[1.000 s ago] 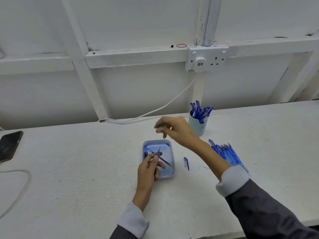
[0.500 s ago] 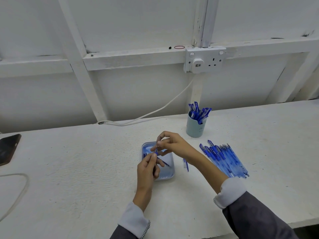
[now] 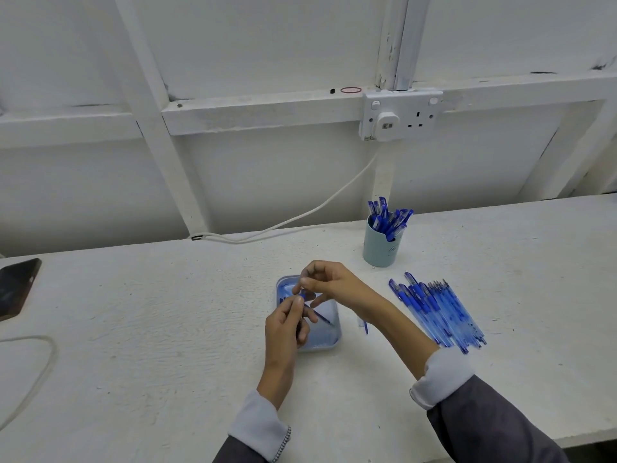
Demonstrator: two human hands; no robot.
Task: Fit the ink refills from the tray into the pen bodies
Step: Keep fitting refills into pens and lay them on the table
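Ink refill (image 3: 302, 294) is held between the two hands just above the tray (image 3: 331, 342): the left hand (image 3: 286, 325) grips its lower part with curled fingers, and the right hand (image 3: 329, 283) pinches its upper end between thumb and forefinger. A second refill (image 3: 321, 318) lies slanted inside the tray, below the hands. Loose pens (image 3: 437, 312) lie side by side to the right, near a cup (image 3: 380, 253) of pens, apart from both hands.

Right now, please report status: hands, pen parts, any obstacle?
Left hand grips blue pen part, right hand pinches its top. Over tray; one refill visible inside. Nothing blocking.
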